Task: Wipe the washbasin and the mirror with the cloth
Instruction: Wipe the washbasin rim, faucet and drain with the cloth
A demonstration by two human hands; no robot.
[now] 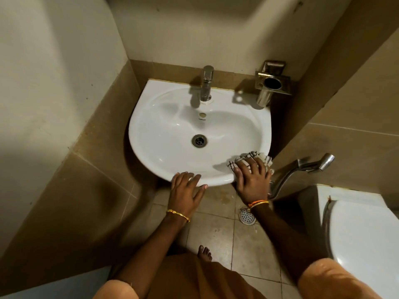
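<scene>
A white washbasin (164,117) is fixed in the corner, with a chrome tap (206,84) at the back and a drain (199,140) in the bowl. My right hand (251,179) presses a white cloth with dark lines (254,156) flat onto the basin's front right rim. My left hand (186,188) rests on the front rim, fingers spread, holding nothing. No mirror is in view.
A metal tumbler holder (272,82) is mounted on the wall at the basin's back right. A chrome hand sprayer (311,165) hangs to the right, beside a white toilet (362,229). A floor drain (247,216) and my bare foot (205,253) are below on the tiles.
</scene>
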